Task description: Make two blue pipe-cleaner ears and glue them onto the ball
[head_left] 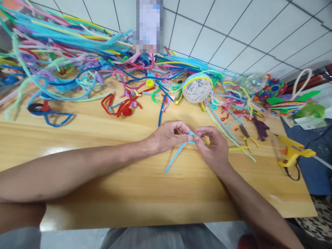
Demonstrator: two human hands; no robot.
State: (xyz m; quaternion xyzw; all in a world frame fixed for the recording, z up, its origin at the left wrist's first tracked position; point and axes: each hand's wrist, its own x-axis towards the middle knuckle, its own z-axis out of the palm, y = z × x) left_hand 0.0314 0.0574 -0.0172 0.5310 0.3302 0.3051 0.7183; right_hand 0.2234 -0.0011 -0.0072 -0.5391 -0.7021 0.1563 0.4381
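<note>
Above the middle of the wooden table, my left hand (169, 136) pinches a light blue pipe cleaner (175, 158) between thumb and fingertips. Its free end slants down toward the front left. My right hand (214, 147) meets the left at the fingertips and grips the same blue pipe cleaner, close to a small bend in it. A yellow pipe cleaner (237, 148) shows on both sides of my right hand; whether the hand touches it I cannot tell. Fingers partly cover the bent part.
Heaps of colourful pipe cleaners (77, 38) lie along the tiled wall (233, 27). A clear patterned ball (197, 89) stands behind my hands. To the right are pliers (247, 136), a dark purple glove (260, 128) and a yellow glue gun (292, 150). Red pipe cleaner pieces (124, 108) lie left.
</note>
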